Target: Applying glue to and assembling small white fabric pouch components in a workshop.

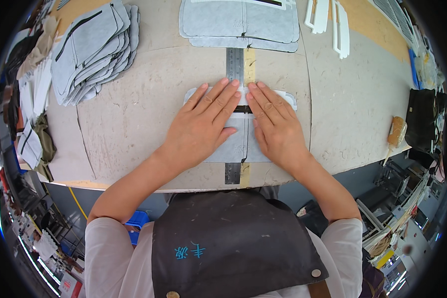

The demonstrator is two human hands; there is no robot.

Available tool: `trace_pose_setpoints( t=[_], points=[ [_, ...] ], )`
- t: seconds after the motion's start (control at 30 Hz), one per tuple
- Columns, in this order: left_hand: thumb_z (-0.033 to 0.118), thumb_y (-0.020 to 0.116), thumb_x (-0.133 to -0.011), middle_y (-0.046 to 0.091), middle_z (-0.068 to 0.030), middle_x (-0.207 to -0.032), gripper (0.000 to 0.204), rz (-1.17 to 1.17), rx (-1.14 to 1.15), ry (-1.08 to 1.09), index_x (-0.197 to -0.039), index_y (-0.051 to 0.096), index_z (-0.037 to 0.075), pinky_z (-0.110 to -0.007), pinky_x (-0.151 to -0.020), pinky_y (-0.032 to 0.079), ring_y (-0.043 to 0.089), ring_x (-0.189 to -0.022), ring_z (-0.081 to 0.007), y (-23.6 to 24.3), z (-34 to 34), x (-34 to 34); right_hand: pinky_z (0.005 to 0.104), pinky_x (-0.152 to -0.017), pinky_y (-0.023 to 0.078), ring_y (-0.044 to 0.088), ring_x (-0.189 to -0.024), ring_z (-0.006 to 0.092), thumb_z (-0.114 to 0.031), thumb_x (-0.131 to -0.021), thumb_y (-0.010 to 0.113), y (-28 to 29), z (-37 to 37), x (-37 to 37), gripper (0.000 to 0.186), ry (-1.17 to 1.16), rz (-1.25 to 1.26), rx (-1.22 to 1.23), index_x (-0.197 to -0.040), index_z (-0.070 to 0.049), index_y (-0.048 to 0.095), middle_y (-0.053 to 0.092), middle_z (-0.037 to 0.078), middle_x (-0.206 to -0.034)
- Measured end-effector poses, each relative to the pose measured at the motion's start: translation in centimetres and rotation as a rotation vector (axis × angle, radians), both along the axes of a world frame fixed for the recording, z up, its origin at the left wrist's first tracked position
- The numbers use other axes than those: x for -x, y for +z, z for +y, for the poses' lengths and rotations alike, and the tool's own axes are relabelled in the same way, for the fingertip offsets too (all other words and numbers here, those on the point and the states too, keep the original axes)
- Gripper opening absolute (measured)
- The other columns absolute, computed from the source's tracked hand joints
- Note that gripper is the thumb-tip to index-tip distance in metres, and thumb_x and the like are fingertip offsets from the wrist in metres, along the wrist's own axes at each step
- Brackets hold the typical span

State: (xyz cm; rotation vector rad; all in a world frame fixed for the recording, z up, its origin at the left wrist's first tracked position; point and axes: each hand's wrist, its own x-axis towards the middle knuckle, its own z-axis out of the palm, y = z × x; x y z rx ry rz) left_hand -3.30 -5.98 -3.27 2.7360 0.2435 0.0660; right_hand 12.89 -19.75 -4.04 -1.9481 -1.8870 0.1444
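Centre of frame: grey felt panel (233,144), pale, rounded upper corners, dark slot across its middle, lying on the steel ruler (234,67) that runs up the worktable (134,129). Left hand (203,126) and right hand (275,124) both flat, fingers spread, pressing the panel down either side of the ruler, apparently to keep it centred. Upper left: fanned stack (92,47) of like panels. Top centre: second stack (241,25).

A workshop for cutting and assembling felt is showing here: stacks of grey felt pieces (92,47) are lying at ten and twelve o'clock on a worn worktable (357,99), a steel ruler (234,64) is running down its middle, and cluttered racks are crowding the edges.
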Motion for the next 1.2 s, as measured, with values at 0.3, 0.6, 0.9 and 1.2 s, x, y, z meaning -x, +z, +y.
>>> trace_pose_setpoints(
  t=[0.3, 0.6, 0.9, 1.2],
  points=[
    [0.032, 0.068, -0.081, 0.031, -0.0098, -0.153, 0.075, 0.021, 0.051, -0.017, -0.142, 0.038, 0.002, -0.042, -0.117, 0.02, 0.025, -0.144, -0.0265, -0.1, -0.4, 0.3, 0.0395, -0.114, 0.028, 0.034, -0.139, 0.0253, -0.018, -0.087, 0.063, 0.8, -0.7, -0.7, 0.056, 0.046, -0.001, 0.158, -0.137, 0.001, 0.045, 0.039, 0.012, -0.148],
    [0.03, 0.067, -0.081, 0.03, -0.0104, -0.154, 0.076, 0.169, -0.087, 0.047, -0.144, 0.035, 0.003, -0.041, -0.118, 0.019, 0.026, -0.144, -0.0252, 1.1, 1.8, 5.1, 0.0375, -0.118, 0.02, 0.027, -0.143, 0.0244, -0.027, -0.091, 0.057, 1.6, -2.8, -2.1, 0.064, 0.026, -0.099, 0.329, -0.145, -0.003, 0.033, 0.029, 0.01, -0.154],
    [0.021, 0.067, -0.08, 0.033, -0.0089, -0.153, 0.07, 0.133, -0.031, 0.009, -0.142, 0.04, 0.005, -0.044, -0.117, 0.021, 0.027, -0.143, -0.0283, 1.1, 3.0, 6.5, 0.0398, -0.117, 0.022, 0.027, -0.143, 0.0259, -0.023, -0.089, 0.058, 2.0, -3.9, -3.0, 0.064, 0.032, -0.121, 0.309, -0.144, -0.002, 0.034, 0.03, 0.012, -0.153],
    [0.02, 0.068, -0.078, 0.043, -0.0015, -0.147, 0.058, 0.1, -0.103, -0.008, -0.133, 0.053, 0.01, -0.05, -0.113, 0.026, 0.033, -0.139, -0.0322, 1.3, 3.3, 7.5, 0.0429, -0.116, 0.022, 0.029, -0.142, 0.0295, -0.018, -0.088, 0.058, 1.7, -5.7, -3.5, 0.062, -0.015, -0.095, 0.283, -0.143, 0.0, 0.035, 0.033, 0.014, -0.152]
  ],
)
